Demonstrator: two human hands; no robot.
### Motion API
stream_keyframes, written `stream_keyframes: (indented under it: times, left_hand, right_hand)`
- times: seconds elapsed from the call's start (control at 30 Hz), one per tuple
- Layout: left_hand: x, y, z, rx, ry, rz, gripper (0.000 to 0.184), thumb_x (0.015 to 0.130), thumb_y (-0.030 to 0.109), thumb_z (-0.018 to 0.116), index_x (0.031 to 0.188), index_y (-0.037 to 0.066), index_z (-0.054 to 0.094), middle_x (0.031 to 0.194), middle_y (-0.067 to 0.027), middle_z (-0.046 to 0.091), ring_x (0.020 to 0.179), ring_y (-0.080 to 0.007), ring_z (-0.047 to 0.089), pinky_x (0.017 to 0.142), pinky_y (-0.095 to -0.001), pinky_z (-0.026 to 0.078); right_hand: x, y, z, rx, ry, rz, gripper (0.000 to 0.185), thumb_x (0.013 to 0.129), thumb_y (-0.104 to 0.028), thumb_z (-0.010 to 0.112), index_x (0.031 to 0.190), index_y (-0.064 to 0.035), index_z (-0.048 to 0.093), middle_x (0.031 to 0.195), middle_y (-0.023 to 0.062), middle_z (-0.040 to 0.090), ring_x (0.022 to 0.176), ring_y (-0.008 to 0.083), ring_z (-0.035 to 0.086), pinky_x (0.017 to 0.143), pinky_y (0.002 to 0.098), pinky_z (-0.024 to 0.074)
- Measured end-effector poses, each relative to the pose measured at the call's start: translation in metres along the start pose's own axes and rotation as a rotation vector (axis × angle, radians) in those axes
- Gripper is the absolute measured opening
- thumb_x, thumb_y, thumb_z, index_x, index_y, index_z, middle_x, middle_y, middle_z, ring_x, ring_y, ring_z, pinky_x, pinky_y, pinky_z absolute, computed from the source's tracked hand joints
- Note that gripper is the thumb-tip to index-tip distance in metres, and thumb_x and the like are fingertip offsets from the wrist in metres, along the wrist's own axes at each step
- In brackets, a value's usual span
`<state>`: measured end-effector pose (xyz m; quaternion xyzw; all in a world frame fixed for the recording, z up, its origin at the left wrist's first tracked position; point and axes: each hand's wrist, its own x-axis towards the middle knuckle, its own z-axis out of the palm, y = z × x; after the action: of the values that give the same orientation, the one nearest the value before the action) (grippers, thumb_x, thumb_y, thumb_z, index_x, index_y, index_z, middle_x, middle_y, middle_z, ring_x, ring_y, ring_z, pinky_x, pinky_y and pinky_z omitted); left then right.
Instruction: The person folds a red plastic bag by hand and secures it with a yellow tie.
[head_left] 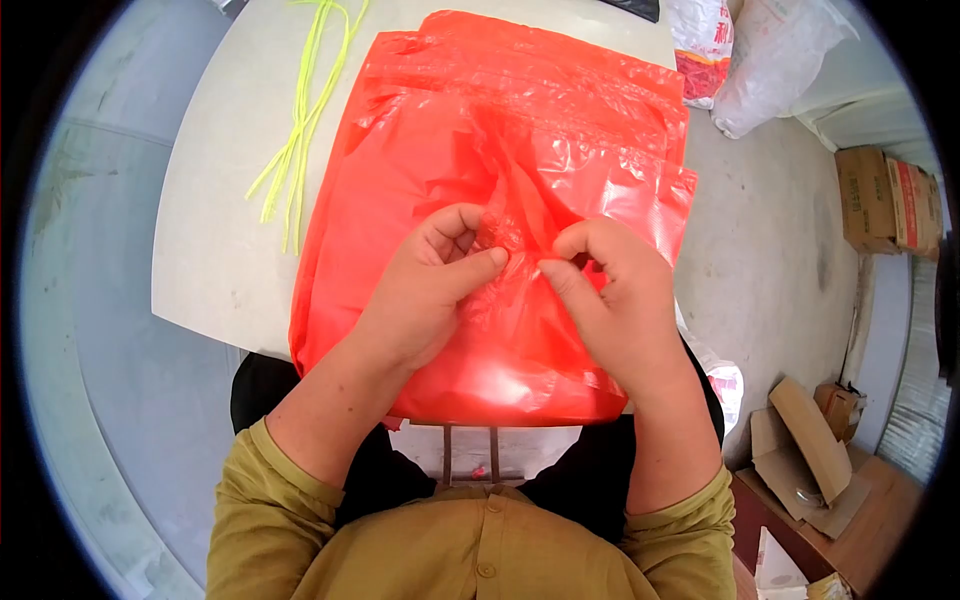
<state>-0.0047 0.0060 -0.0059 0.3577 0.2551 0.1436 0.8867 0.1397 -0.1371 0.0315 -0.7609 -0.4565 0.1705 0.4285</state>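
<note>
Several red plastic bags (370, 230) lie in a flat, overlapping stack on the pale table, their near end reaching the table's edge by my lap. At the middle of the top bag, my left hand (425, 275) pinches a gathered fold of the thin plastic between thumb and fingers. Close by on the right, my right hand (620, 290) also has thumb and forefinger closed on the crumpled plastic. Between both hands the film is bunched and creased, with pleats running up from it. The exact edge under my fingertips is hard to make out.
A bundle of yellow-green strings (300, 130) lies on the table (215, 230) at the left. On the floor to the right are white sacks (785, 60), stacked cardboard boxes (880, 200) and an opened carton (805, 450). A black item (635, 8) sits at the far edge.
</note>
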Motion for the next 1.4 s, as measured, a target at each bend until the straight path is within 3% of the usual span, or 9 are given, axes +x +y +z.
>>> stream_keyframes:
  times: [0.13,0.23,0.37,0.47,0.87,0.97,1.07,1.2,1.4]
  left_hand:
    - [0.002,-0.003,0.000,-0.002,0.012,0.019,0.027,0.094,-0.007,0.067,0.117,0.008,0.066,0.109,-0.0011,0.069,0.099,-0.0099,0.065,0.089,-0.0250,0.054]
    - [0.002,-0.002,0.000,0.006,0.011,0.019,0.026,0.094,-0.005,0.067,0.117,0.008,0.066,0.109,-0.0012,0.069,0.099,-0.0098,0.065,0.089,-0.0248,0.054]
    - [0.002,0.002,-0.002,0.009,-0.047,-0.013,0.022,0.096,-0.002,0.068,0.116,0.006,0.066,0.108,-0.0016,0.068,0.100,-0.0092,0.064,0.091,-0.0253,0.054]
    - [0.002,-0.007,-0.008,-0.026,0.005,0.008,0.024,0.096,-0.001,0.070,0.118,0.007,0.065,0.107,-0.0013,0.067,0.101,-0.0091,0.063,0.092,-0.0250,0.053]
    - [0.001,0.003,0.001,-0.024,-0.008,-0.016,0.023,0.095,-0.002,0.070,0.117,0.005,0.066,0.109,-0.0031,0.068,0.101,-0.0098,0.065,0.093,-0.0256,0.055]
    - [0.003,-0.002,0.000,-0.022,0.010,0.025,0.022,0.096,-0.005,0.066,0.116,0.006,0.066,0.109,-0.0025,0.071,0.097,-0.0104,0.068,0.089,-0.0256,0.056]
    - [0.004,-0.002,-0.001,-0.044,-0.017,0.023,0.021,0.096,-0.004,0.066,0.115,0.005,0.066,0.109,-0.0025,0.071,0.096,-0.0104,0.068,0.089,-0.0259,0.056]
    - [0.004,-0.003,-0.001,-0.021,-0.013,0.013,0.021,0.097,-0.002,0.068,0.116,0.005,0.065,0.109,-0.0026,0.070,0.098,-0.0103,0.067,0.089,-0.0260,0.056]
    - [0.001,-0.004,-0.006,-0.074,-0.004,-0.003,0.023,0.097,0.000,0.069,0.118,0.006,0.064,0.109,-0.0033,0.069,0.100,-0.0103,0.065,0.090,-0.0256,0.053]
  right_hand:
    - [0.005,0.009,-0.015,-0.098,0.275,0.064,0.015,0.092,-0.008,0.070,0.107,-0.0054,0.068,0.097,0.0139,0.070,0.084,0.0320,0.067,0.079,0.0393,0.0533]
    - [0.013,0.009,-0.031,-0.310,0.578,-0.272,0.018,0.090,-0.008,0.071,0.107,-0.0051,0.067,0.101,0.0123,0.069,0.091,0.0317,0.065,0.085,0.0406,0.0515]
    - [0.002,-0.001,-0.012,-0.312,0.125,-0.486,0.033,0.082,-0.015,0.081,0.109,-0.0058,0.064,0.108,0.0111,0.067,0.101,0.0305,0.063,0.084,0.0438,0.0505]
    - [0.000,-0.006,0.016,-0.211,-0.029,-0.243,0.030,0.082,-0.016,0.082,0.103,-0.0053,0.064,0.099,0.0113,0.066,0.094,0.0338,0.064,0.080,0.0451,0.0508]
    - [0.000,0.000,0.008,0.004,0.008,-0.079,0.013,0.091,-0.011,0.071,0.103,-0.0045,0.069,0.094,0.0159,0.069,0.087,0.0349,0.069,0.076,0.0438,0.0546]
    - [0.001,0.008,-0.004,-0.083,0.146,-0.005,0.016,0.091,-0.012,0.073,0.104,-0.0042,0.070,0.096,0.0139,0.070,0.088,0.0343,0.067,0.080,0.0414,0.0543]
    - [0.010,0.003,-0.020,-0.073,0.525,-0.089,0.020,0.086,-0.015,0.079,0.100,-0.0049,0.069,0.095,0.0096,0.069,0.090,0.0318,0.065,0.085,0.0418,0.0515]
    - [-0.001,-0.001,-0.021,-0.392,0.302,-0.522,0.040,0.074,-0.023,0.088,0.105,-0.0103,0.066,0.104,0.0063,0.066,0.094,0.0278,0.062,0.083,0.0436,0.0453]
    - [-0.002,-0.006,0.020,-0.275,0.003,-0.246,0.033,0.079,-0.019,0.082,0.105,-0.0091,0.064,0.096,0.0078,0.064,0.095,0.0316,0.063,0.081,0.0463,0.0453]
